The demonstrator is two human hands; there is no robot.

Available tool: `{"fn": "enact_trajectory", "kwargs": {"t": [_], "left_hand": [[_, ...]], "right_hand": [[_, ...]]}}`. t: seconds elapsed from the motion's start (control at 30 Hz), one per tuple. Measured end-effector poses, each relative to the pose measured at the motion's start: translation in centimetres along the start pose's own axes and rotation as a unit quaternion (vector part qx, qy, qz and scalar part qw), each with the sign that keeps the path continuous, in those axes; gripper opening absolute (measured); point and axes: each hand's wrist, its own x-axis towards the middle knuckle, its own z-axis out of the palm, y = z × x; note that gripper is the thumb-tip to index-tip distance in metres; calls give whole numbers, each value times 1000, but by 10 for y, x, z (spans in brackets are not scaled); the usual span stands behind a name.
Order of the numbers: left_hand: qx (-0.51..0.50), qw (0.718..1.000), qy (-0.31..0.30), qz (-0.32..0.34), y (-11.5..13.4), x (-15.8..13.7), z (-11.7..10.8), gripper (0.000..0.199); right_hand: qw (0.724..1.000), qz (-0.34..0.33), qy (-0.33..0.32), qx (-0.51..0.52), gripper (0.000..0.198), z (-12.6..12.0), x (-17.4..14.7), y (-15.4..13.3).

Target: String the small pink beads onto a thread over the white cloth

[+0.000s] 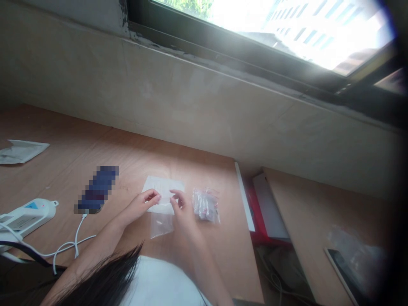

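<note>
A white sheet of paper [162, 185] lies on the wooden desk. Over its lower part and past its near edge reaches a small clear plastic bag [161, 226]. My left hand [149, 199] is closed in a pinch, its fingertips at what looks like the bag's upper left edge. Opposite it, my right hand [179, 203] is at the bag's right side, with index finger and thumb curved and slightly apart. I cannot tell whether its thumb touches the bag. Close by on the right is a pile of clear packets [206, 206] with reddish top edges.
A phone [98, 189] with a white cable [76, 238] lies left of my hands, beside a white power strip [32, 214]. A pale packet [24, 151] is at the far left. Past a gap holding a red item [257, 208], another desk [306, 204] carries plastic bags and a dark flat device.
</note>
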Motion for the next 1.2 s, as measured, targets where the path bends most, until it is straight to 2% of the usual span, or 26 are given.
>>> {"fn": "enact_trajectory", "kwargs": {"t": [0.07, 0.23, 0.43, 0.5, 0.57, 0.7, 0.93, 1.1, 1.2], "left_hand": [[-3, 1000, 1, 2, -1, 1, 4, 23], [0, 1000, 21, -6, -5, -3, 2, 21], [38, 998, -43, -14, 4, -9, -4, 25], [62, 997, -41, -11, 6, -9, -5, 25], [79, 996, -31, -8, 7, -10, -7, 26], [84, 996, -21, -5, 9, -10, -7, 24], [40, 997, -70, 3, 0, -7, 3, 24], [56, 996, -67, 21, 2, -4, 4, 26], [51, 996, -78, 12, -1, -4, 1, 27]], "right_hand": [[999, 30, 10, 20, 21, 0, -1, 3], [996, 60, -42, 59, 19, 2, 0, 13], [996, 69, 29, 37, 17, 11, -1, 15], [996, 77, 36, 31, 17, 12, -3, 14], [995, 83, 21, 48, 18, 12, -4, 12], [987, 102, -56, 107, 18, 10, -4, 7], [992, 85, -55, 76, 14, 9, -2, 7], [981, 97, -100, 138, 18, 10, -1, 6], [978, 111, -81, 157, 20, 11, 2, 9]]}}
